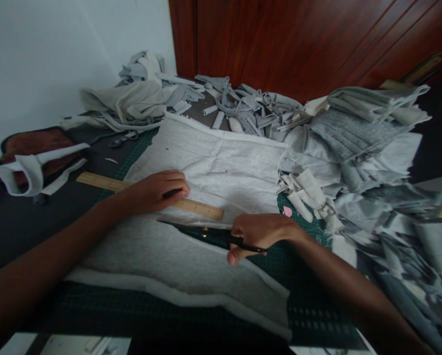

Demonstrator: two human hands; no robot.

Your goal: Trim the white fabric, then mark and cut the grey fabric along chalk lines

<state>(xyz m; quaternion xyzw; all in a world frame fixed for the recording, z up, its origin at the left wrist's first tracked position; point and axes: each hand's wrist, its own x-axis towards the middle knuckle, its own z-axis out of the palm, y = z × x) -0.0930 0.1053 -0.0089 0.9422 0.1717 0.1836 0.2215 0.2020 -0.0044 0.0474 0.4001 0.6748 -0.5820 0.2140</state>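
Light grey fabric lies spread in front of me, with a cut running through it from the right. The near part of the fabric has come apart from the far part along this cut. My right hand grips black scissors, their blades slightly parted and pointing left in the cut. A wooden ruler lies across the fabric above the blades. My left hand presses on the ruler and fabric, fingers curled with the tips partly hidden. Underneath is a green cutting mat.
Grey scraps are heaped along the back, before a reddish wooden panel. Folded grey cloth is piled high at right. A brown pouch-like item with white strips lies at left. A small pink piece sits on the mat.
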